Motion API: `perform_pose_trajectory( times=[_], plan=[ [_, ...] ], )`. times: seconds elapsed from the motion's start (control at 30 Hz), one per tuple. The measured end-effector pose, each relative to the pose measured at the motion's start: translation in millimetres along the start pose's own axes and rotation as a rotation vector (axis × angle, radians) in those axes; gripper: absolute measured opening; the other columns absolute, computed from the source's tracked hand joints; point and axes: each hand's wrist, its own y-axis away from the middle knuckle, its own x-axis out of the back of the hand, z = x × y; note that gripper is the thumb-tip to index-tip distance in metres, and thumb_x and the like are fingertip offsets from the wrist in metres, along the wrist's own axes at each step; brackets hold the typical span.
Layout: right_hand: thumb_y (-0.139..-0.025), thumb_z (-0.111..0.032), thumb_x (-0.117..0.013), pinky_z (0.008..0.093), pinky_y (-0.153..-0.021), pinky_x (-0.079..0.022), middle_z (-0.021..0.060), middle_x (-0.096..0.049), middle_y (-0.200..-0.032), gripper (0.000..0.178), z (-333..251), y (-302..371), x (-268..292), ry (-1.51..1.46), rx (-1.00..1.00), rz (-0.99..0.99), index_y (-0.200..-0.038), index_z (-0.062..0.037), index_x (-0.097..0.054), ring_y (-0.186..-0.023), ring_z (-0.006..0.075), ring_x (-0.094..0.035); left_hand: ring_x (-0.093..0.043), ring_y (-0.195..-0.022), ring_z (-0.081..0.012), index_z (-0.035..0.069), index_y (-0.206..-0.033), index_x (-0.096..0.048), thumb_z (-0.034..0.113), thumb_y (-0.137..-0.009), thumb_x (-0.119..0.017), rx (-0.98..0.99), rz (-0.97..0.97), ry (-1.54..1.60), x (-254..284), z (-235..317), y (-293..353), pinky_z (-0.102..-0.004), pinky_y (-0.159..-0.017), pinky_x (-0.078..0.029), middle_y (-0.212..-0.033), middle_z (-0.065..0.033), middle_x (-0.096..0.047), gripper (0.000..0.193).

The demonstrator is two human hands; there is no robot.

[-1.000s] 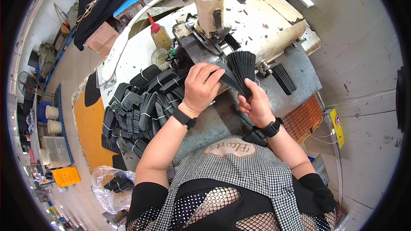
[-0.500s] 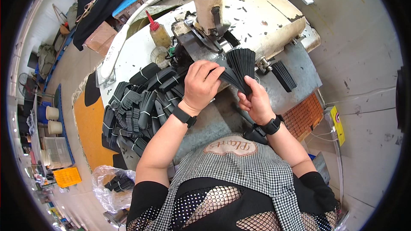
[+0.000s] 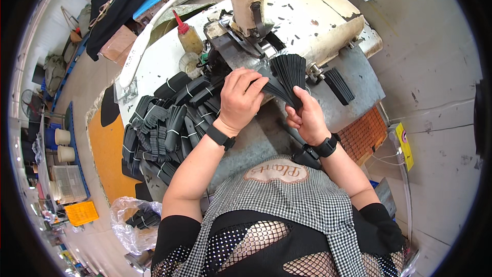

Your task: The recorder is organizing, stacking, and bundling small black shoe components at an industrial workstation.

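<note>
1. Fanned stack of thin black flat strips (image 3: pixel 290 74): on my feed, the right hand (image 3: pixel 309 119) pinches its base, the left hand (image 3: pixel 241 95) its left edge.
2. White, scrap-strewn tabletop (image 3: pixel 165 57) beyond both hands.
3. Pale grey wall (image 3: pixel 428 72) right of the right hand.

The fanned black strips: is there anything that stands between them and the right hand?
Nothing visible: the right hand directly grips the fanned black strips at their gathered lower end; the left hand pinches their left side.

That head-worn fisheye camera looks down from above and behind the nearby fingers (image 3: pixel 237 81), facing the bench (image 3: pixel 160 64) beyond them.
</note>
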Motion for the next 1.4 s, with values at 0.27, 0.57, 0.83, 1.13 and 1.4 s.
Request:
perform_pose_trajectory(
  times=[0.27, 0.57, 0.83, 1.13, 1.4],
  plan=[
    [-0.095, -0.033, -0.050, 0.0211, -0.036, -0.026, 0.0027, -0.049, -0.058, 0.025, -1.2, 3.5, -1.5, -0.005, 0.011, 0.009, -0.090, -0.0083, -0.052, -0.038, 0.0064, -0.030, -0.059, -0.090, -0.0278, 0.006, -0.091, -0.066, -0.003, -0.060, -0.066, -0.032, -0.015, -0.009, 0.9, -2.5, 0.1, -0.0409, -0.084, -0.049, -0.091, -0.0067, -0.061, 0.033],
    [-0.096, -0.034, -0.047, 0.0218, -0.037, -0.025, 0.0019, -0.046, -0.056, 0.027, -4.3, 8.5, -8.1, 0.015, 0.018, 0.007, -0.092, -0.0072, -0.052, -0.039, 0.0070, -0.027, -0.058, -0.087, -0.0272, 0.007, -0.093, -0.066, -0.002, -0.056, -0.069, -0.081, -0.038, -0.021, 4.9, -5.0, -1.3, -0.0381, -0.075, -0.050, -0.090, -0.0061, -0.061, 0.038],
    [-0.095, -0.034, -0.047, 0.0219, -0.038, -0.025, 0.0021, -0.045, -0.057, 0.027, -5.4, 5.7, -14.1, 0.008, 0.021, -0.003, -0.096, -0.0067, -0.051, -0.039, 0.0071, -0.027, -0.058, -0.085, -0.0267, 0.007, -0.094, -0.066, -0.001, -0.054, -0.069, -0.096, -0.018, -0.029, 4.7, -10.1, -4.0, -0.0365, -0.072, -0.050, -0.090, -0.0058, -0.060, 0.041],
    [-0.096, -0.033, -0.049, 0.0213, -0.036, -0.026, 0.0017, -0.049, -0.058, 0.023, -6.5, 3.8, -22.1, -0.035, 0.025, 0.005, -0.094, -0.0100, -0.050, -0.038, 0.0064, -0.029, -0.057, -0.084, -0.0270, 0.006, -0.095, -0.067, -0.002, -0.054, -0.069, -0.083, -0.027, -0.049, 8.6, -11.3, -12.0, -0.0369, -0.070, -0.049, -0.090, -0.0065, -0.060, 0.042],
    [-0.096, -0.032, -0.049, 0.0217, -0.036, -0.026, 0.0025, -0.050, -0.060, 0.023, -4.7, -1.3, -22.8, -0.037, 0.028, -0.024, -0.093, -0.0095, -0.049, -0.038, 0.0065, -0.029, -0.056, -0.083, -0.0276, 0.006, -0.093, -0.067, -0.002, -0.053, -0.068, -0.064, -0.057, -0.044, 11.1, -14.2, -22.1, -0.0369, -0.070, -0.049, -0.088, -0.0069, -0.059, 0.041]
  ],
)
